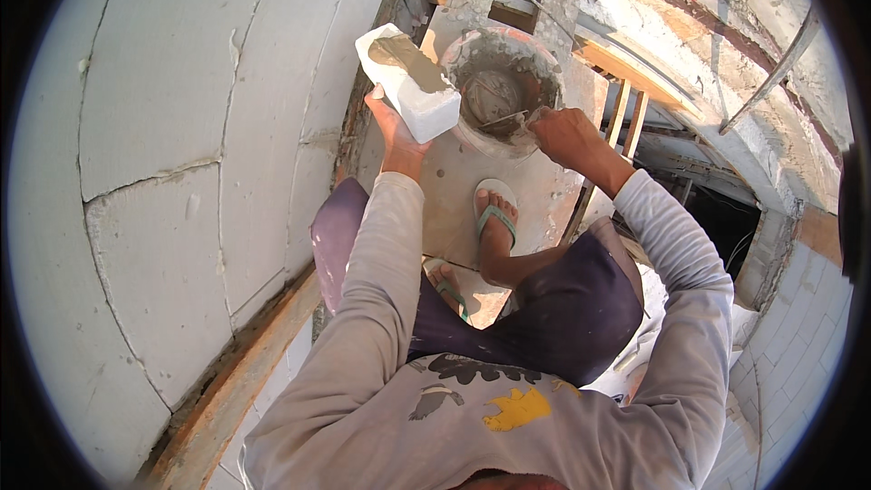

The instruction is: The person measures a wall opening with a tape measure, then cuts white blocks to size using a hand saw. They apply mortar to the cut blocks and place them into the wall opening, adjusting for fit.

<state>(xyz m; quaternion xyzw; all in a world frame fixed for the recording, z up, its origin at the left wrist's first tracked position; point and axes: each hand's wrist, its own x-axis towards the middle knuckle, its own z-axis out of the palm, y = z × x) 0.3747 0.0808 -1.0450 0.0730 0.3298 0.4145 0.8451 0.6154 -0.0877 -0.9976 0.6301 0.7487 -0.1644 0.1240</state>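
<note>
My left hand [396, 134] grips a white lightweight block [428, 115] from below, its thumb against the block's left side. A patch of wet grey mortar [410, 62] covers much of the block's upper face. Just right of the block stands a round, mortar-crusted bucket [450, 53], with grey mortar [490, 95] on its inner wall and bottom. Over the bucket's right rim, my right hand [572, 139] is closed round what looks like a trowel [510, 118]. Its thin edge shows inside the bucket, while the handle is hidden by my fingers.
A wall of large pale blocks [163, 118] rises close on the left, above a wooden beam [245, 367]. My sandalled feet [497, 218] rest on a board platform [445, 186]. To the right lie wooden slats [626, 118] and a dark opening [717, 218].
</note>
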